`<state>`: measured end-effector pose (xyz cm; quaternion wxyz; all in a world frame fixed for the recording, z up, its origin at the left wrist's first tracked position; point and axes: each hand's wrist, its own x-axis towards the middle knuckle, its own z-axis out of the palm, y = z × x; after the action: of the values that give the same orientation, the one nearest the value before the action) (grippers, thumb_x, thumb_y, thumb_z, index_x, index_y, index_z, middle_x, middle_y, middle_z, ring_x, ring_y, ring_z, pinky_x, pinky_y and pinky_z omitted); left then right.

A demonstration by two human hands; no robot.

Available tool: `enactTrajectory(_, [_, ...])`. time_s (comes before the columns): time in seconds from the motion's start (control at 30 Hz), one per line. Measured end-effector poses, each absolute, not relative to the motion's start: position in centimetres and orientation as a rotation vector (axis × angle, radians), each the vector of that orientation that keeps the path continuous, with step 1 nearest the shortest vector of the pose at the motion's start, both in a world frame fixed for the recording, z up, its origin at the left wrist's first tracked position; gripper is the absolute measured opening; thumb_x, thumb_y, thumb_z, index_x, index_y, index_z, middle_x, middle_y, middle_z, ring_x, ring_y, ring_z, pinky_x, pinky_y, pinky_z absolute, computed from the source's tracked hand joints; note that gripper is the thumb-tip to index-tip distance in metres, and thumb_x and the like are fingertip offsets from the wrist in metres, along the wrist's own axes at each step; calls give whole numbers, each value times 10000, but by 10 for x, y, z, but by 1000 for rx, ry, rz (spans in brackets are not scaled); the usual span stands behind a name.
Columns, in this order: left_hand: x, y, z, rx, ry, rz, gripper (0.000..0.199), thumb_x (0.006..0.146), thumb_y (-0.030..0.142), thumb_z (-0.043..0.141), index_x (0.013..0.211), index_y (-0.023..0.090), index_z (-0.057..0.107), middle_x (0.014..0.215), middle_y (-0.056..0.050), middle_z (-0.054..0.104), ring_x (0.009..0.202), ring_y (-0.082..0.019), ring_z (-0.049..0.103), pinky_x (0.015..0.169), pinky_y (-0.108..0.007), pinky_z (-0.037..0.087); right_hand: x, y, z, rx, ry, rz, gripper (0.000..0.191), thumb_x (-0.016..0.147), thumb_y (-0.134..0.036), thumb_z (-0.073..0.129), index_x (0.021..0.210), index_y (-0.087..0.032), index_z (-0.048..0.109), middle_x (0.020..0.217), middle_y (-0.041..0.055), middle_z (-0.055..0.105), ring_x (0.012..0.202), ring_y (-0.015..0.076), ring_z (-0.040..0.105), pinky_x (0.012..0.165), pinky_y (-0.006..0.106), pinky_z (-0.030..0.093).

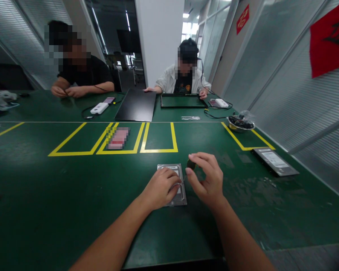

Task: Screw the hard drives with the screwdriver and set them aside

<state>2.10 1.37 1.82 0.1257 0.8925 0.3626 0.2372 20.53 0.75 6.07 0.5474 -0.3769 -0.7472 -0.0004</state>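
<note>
A silver hard drive [183, 199] lies on the green table in front of me, partly covered by my left hand. My left hand [161, 188] rests over it, fingers bent together near the thin shaft of a screwdriver; whether they pinch the shaft is hard to tell. Between thumb and fingers, my right hand [207, 178] holds the dark handle of the screwdriver [191, 164], just right of the drive's upper edge. The shaft slants down and left to the drive's right side, and its tip is hidden by my left fingers.
Another hard drive [275, 162] lies at right, with small loose pieces [270, 182] below it. Behind are a bowl of dark parts [241, 123], yellow tape outlines and a pink item [119, 138]. Across the green table [73, 195], two people sit, one with a black panel [137, 105] and frame.
</note>
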Motion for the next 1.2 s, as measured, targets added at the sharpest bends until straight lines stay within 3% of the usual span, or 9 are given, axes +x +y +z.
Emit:
enactTrajectory(0.17, [21,14,18,2602,1057,699,179,874,211,571,1023,199,669,1025,-57,648,1015,-240,535,923,-422,427,206,8,59,-917,-1753,6,375,788,-141,674,1146,-240,618,964,50,592,888,183,577,765,371,508])
enactTrajectory(0.3, [21,14,18,2591,1054,704,165,872,213,571,1004,206,670,1014,-52,645,1005,-237,538,916,-420,429,207,8,61,-860,-1783,49,407,805,-92,603,1185,-236,586,1041,60,648,979,201,592,832,401,501])
enactTrajectory(0.4, [21,14,17,2596,1060,709,184,876,213,566,1031,205,664,1043,-56,643,1018,-241,535,923,-424,425,207,8,61,-879,-1772,58,402,786,-139,658,1171,-240,599,1083,74,624,992,213,588,806,395,512])
enactTrajectory(0.57, [21,14,17,2594,1052,700,171,878,209,561,1014,202,665,1033,-54,644,1020,-240,533,933,-424,419,207,8,61,-901,-1739,61,353,784,-132,667,1118,-243,632,978,53,624,913,191,599,768,367,519])
enactTrajectory(0.7, [20,14,18,2584,1044,687,176,884,217,555,1020,204,664,1027,-52,641,1014,-241,529,928,-424,418,207,8,62,-852,-1775,91,382,805,-102,592,1161,-243,603,1069,58,667,1001,210,609,835,403,508])
enactTrajectory(0.8, [20,14,18,2591,1046,685,193,888,217,550,1045,203,660,1055,-56,639,1030,-244,525,933,-428,414,206,8,60,-892,-1748,81,369,784,-159,662,1142,-235,621,1122,82,616,994,215,602,771,374,522])
enactTrajectory(0.97, [21,15,16,2591,1048,684,173,887,216,549,1016,198,662,1036,-57,644,1026,-249,528,929,-430,415,205,9,59,-916,-1730,45,349,776,-138,685,1105,-243,635,976,50,618,905,188,598,771,368,517])
enactTrajectory(1.2, [21,14,17,2591,1062,690,187,868,205,566,1025,207,667,1028,-59,641,1014,-245,536,918,-424,424,206,8,61,-849,-1775,69,407,787,-112,641,1168,-245,582,1093,70,653,1005,218,599,815,405,510])
